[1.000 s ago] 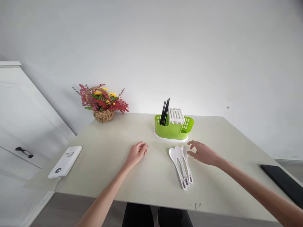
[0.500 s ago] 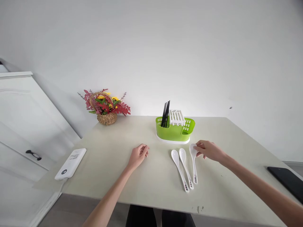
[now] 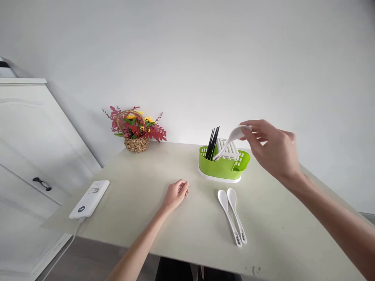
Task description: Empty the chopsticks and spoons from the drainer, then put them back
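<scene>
My right hand pinches a white spoon by its bowl, raised above the table. The spoon's handle slants down to the left, in front of a green cutlery holder with a white slotted top. Black chopsticks stand in the holder's left part. Two more white spoons lie side by side on the table before the holder, bowls away from me. My left hand rests on the table left of them, fingers curled; whether anything is inside cannot be seen.
A wicker basket of artificial flowers stands at the back left by the wall. A white power bank with a cable lies near the left edge. Beyond that edge is a white cabinet. The table meets the wall at the back.
My right hand has lifted the rightmost spoon off the table and brought it up toward the holder. My left hand stays on the table. The view has shifted slightly, leaving the black phone out of sight.
</scene>
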A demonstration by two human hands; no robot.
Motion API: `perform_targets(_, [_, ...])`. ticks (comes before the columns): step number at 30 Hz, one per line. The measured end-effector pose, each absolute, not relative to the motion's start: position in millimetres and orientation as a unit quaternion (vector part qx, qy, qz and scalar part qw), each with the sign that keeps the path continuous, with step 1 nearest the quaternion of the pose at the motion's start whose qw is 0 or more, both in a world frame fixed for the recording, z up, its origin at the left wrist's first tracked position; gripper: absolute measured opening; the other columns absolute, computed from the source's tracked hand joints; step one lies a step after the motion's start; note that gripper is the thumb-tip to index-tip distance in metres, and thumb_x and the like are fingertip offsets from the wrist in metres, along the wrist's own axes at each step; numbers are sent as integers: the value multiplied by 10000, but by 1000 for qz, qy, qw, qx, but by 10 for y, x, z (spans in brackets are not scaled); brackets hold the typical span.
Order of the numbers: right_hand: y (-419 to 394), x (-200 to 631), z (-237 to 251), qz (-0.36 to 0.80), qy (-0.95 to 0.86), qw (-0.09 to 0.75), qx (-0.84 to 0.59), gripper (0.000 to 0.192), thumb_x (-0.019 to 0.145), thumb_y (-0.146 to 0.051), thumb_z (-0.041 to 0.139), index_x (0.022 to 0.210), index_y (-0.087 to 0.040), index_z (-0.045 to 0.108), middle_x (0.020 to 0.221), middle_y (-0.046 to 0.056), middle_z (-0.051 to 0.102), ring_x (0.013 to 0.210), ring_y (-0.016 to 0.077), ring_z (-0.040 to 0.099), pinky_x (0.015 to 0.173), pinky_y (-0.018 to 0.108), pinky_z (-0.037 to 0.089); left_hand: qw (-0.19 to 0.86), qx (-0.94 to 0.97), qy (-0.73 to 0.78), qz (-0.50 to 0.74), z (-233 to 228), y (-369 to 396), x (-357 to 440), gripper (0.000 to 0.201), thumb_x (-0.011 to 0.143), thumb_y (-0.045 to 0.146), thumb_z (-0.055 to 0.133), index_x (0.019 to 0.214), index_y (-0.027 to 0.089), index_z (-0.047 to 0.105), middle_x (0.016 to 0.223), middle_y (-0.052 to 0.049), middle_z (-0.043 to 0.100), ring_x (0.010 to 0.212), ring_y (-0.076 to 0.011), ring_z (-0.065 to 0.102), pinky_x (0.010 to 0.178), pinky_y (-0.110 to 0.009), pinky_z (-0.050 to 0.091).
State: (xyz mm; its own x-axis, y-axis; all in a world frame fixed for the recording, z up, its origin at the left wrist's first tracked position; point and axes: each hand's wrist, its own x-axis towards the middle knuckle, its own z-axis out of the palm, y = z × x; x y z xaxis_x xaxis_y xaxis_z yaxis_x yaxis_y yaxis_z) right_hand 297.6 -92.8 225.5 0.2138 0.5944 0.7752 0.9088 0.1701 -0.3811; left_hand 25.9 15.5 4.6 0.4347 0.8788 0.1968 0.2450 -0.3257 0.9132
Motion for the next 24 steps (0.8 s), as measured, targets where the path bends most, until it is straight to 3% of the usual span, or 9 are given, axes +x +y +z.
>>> perform_targets(4, [-570, 2924, 2004, -290, -630, 370, -618, 288, 1046, -345, 465, 1138, -262, 725, 905, 25, 801, 708, 165, 713, 580, 267, 376, 435, 732, 377, 364, 30, 143, 235, 396, 977, 559, 527, 881, 198, 659, 713, -14, 665, 617, -144, 629, 604, -232, 493])
perform_targets(6, [-429, 2937, 1836, -315, -665, 322, -596, 267, 1038, -263, 477, 1116, -245, 731, 890, 25, 801, 733, 168, 713, 603, 275, 372, 433, 736, 377, 359, 34, 134, 228, 397, 981, 554, 520, 878, 198, 660, 718, -18, 670, 615, -144, 629, 597, -230, 487])
perform_targets(10, [-282, 2956, 1492, -347, -720, 276, -534, 288, 979, -80, 484, 1082, -205, 723, 1027, 52, 801, 1008, 208, 720, 857, 320, 444, 427, 745, 377, 348, 35, 125, 227, 395, 991, 543, 505, 876, 199, 662, 709, -18, 675, 600, -143, 625, 582, -227, 482])
perform_targets(15, [-259, 2922, 1152, -355, -742, 213, -528, 405, 887, 33, 481, 1104, -217, 713, 1032, 55, 800, 1206, 262, 630, 1044, 438, 381, 407, 760, 379, 337, 35, 127, 237, 389, 992, 527, 501, 867, 205, 680, 713, -29, 704, 596, -149, 634, 565, -230, 481])
perform_targets(18, [-269, 2890, 1072, -348, -748, 183, -536, 444, 862, 51, 479, 1116, -227, 713, 1037, 54, 797, 1273, 290, 579, 1084, 490, 358, 399, 766, 380, 332, 44, 128, 245, 389, 995, 519, 495, 854, 208, 680, 706, -32, 711, 599, -153, 642, 568, -233, 482])
perform_targets(24, [-365, 2798, 1168, -331, -749, 175, -546, 326, 937, -50, 499, 1134, -211, 703, 1039, 77, 786, 1316, 336, 544, 1130, 551, 350, 409, 763, 375, 331, 36, 136, 234, 396, 997, 536, 491, 877, 206, 674, 735, -33, 712, 611, -153, 645, 588, -238, 492])
